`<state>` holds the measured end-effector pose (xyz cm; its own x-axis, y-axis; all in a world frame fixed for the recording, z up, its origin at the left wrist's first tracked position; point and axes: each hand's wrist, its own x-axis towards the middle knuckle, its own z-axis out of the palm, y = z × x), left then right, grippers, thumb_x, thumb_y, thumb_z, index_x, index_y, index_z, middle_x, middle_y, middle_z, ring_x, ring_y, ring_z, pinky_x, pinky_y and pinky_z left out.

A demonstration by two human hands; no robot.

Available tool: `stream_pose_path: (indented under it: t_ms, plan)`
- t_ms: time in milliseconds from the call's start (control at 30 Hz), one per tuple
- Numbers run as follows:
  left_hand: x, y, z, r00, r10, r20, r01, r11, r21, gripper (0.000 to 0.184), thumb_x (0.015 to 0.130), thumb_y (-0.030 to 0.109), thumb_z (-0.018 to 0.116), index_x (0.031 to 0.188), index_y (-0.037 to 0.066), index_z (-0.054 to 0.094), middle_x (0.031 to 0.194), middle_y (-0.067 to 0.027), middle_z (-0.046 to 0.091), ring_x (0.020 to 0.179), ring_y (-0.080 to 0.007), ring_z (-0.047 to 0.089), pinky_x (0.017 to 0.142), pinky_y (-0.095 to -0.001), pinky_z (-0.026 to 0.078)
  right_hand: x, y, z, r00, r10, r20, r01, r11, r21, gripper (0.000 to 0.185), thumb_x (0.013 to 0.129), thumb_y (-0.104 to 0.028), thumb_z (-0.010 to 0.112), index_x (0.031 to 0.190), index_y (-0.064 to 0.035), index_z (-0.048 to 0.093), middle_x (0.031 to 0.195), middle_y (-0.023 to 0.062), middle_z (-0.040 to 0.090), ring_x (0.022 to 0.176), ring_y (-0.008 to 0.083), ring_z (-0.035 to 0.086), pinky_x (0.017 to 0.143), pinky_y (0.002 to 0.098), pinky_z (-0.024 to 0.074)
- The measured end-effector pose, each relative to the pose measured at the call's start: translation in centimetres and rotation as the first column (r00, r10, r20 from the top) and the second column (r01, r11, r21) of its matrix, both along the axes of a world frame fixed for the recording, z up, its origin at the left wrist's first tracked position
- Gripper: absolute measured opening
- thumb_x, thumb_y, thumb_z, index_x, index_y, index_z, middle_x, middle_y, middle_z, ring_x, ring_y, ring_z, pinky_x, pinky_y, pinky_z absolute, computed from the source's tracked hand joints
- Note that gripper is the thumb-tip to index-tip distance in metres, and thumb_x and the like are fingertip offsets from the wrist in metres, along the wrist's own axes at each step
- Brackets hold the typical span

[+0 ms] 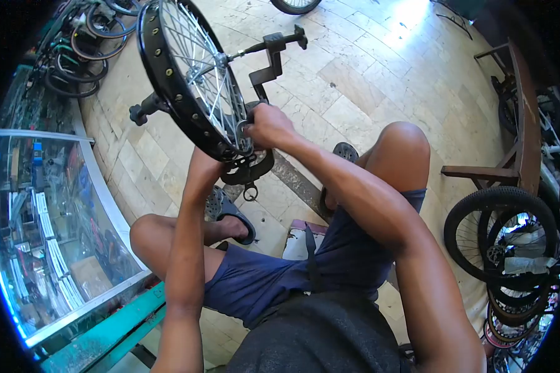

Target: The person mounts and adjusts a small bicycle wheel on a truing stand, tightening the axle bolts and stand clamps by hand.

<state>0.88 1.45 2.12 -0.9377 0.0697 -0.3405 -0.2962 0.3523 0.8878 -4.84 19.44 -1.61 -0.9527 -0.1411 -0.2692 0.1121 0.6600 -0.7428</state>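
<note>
A spoked wheel rim point(177, 93) with a black outer band sits tilted in a black stand point(264, 71) in front of me. My right hand point(267, 126) is at the spokes near the lower right side of the rim, its fingers curled around something too small to make out. Behind the bottom of the rim is my left hand point(208, 160), mostly hidden by the black band, so its fingers do not show. A small ring point(250, 191) hangs under the stand's lower part.
On the left stands a glass display case point(106, 205) beside a green bench point(106, 326). Tyres point(84, 65) hang at the upper left. At the right are a wooden bench point(522, 118) and a bicycle wheel point(457, 236). A sandal point(242, 217) is on my foot.
</note>
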Motion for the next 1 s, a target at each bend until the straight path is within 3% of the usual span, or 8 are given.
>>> stream_pose_path:
  t_ms: [167,267,333,633,767,833,967,1000]
  plan:
    - [0.0,1.0,0.7,0.999,-0.035,-0.011,0.036,0.995,0.088,0.02,0.089,0.016,0.07,0.108,0.007,0.068,0.084,0.0013,0.063,0.07,-0.0086,0.055,0.056,-0.0242,0.038,-0.2,1.0,1.2,0.975,0.22,-0.041,-0.218,0.974,0.057,0.029,0.08,-0.023,0.073,0.096,0.0007,0.075,0.098,0.0259,0.073,0.095,0.0403,0.072,0.085,0.0464,0.0568]
    - [0.0,0.7,0.4,0.999,-0.003,0.049,-0.003,0.993,0.115,0.02,0.09,0.016,0.07,0.108,0.007,0.068,0.083,0.0024,0.063,0.07,-0.0083,0.055,0.056,-0.0249,0.038,-0.3,0.0,-1.2,0.975,0.206,-0.083,-0.208,0.978,-0.012,0.026,0.079,-0.022,0.075,0.091,0.0015,0.074,0.094,0.0273,0.072,0.093,0.0414,0.072,0.083,0.048,0.0562]
    - [-0.1,0.1,0.1,0.995,0.029,0.1,-0.048,0.981,0.189,0.026,0.088,0.019,0.075,0.106,0.0,0.073,0.094,-0.0045,0.071,0.083,-0.012,0.065,0.071,-0.0288,0.05,0.2,-0.3,-0.9,0.976,0.186,-0.114,-0.192,0.981,-0.041,0.027,0.079,-0.023,0.076,0.09,0.0019,0.074,0.093,0.0276,0.072,0.094,0.0413,0.071,0.083,0.048,0.0561]
    - [0.0,1.1,-0.9,0.993,0.072,0.097,-0.095,0.961,0.26,0.026,0.089,0.017,0.077,0.109,0.002,0.073,0.091,-0.0048,0.074,0.079,-0.0132,0.07,0.07,-0.0275,0.055,2.1,-0.1,1.5,0.997,0.065,-0.044,-0.072,0.977,-0.201,0.026,0.08,-0.019,0.079,0.097,0.0003,0.077,0.09,0.024,0.073,0.089,0.0358,0.073,0.084,0.041,0.0563]
    - [-0.7,0.9,-2.0,0.992,0.081,0.099,-0.099,0.976,0.196,0.025,0.09,0.012,0.074,0.112,0.001,0.071,0.093,-0.0066,0.074,0.08,-0.0137,0.071,0.07,-0.0295,0.057,2.3,-0.4,1.5,0.996,0.042,-0.081,-0.055,0.986,-0.158,0.028,0.08,-0.018,0.079,0.102,-0.0013,0.077,0.091,0.0211,0.075,0.086,0.0335,0.074,0.081,0.0398,0.0567]
    - [-1.0,0.8,-1.7,0.993,0.032,0.109,-0.063,0.954,0.293,0.026,0.09,0.011,0.073,0.113,0.001,0.071,0.094,-0.0076,0.074,0.08,-0.0138,0.071,0.069,-0.0296,0.058,2.0,-0.3,1.3,0.995,0.064,-0.073,-0.076,0.982,-0.173,0.028,0.079,-0.018,0.078,0.102,-0.0009,0.077,0.091,0.0212,0.075,0.085,0.0312,0.075,0.08,0.039,0.0571]
    - [-0.3,1.2,-1.4,0.989,0.07,0.129,-0.098,0.97,0.222,0.024,0.093,0.006,0.065,0.115,0.001,0.071,0.09,-0.0064,0.074,0.078,-0.0145,0.071,0.068,-0.0294,0.057,2.0,-0.3,2.3,0.997,0.07,0.022,-0.065,0.977,-0.202,0.029,0.078,-0.018,0.077,0.101,-0.0002,0.077,0.087,0.0202,0.075,0.079,0.0276,0.075,0.077,0.0376,0.0573]
    - [-0.7,0.5,-3.6,0.998,0.033,0.05,-0.041,0.985,0.168,0.027,0.093,0.007,0.061,0.117,0.003,0.073,0.093,-0.007,0.076,0.078,-0.0156,0.072,0.068,-0.031,0.056,2.0,-0.5,2.5,0.998,0.061,0.023,-0.056,0.985,-0.163,0.029,0.077,-0.018,0.078,0.101,-0.0003,0.077,0.086,0.0198,0.075,0.079,0.0273,0.075,0.077,0.0374,0.0573]
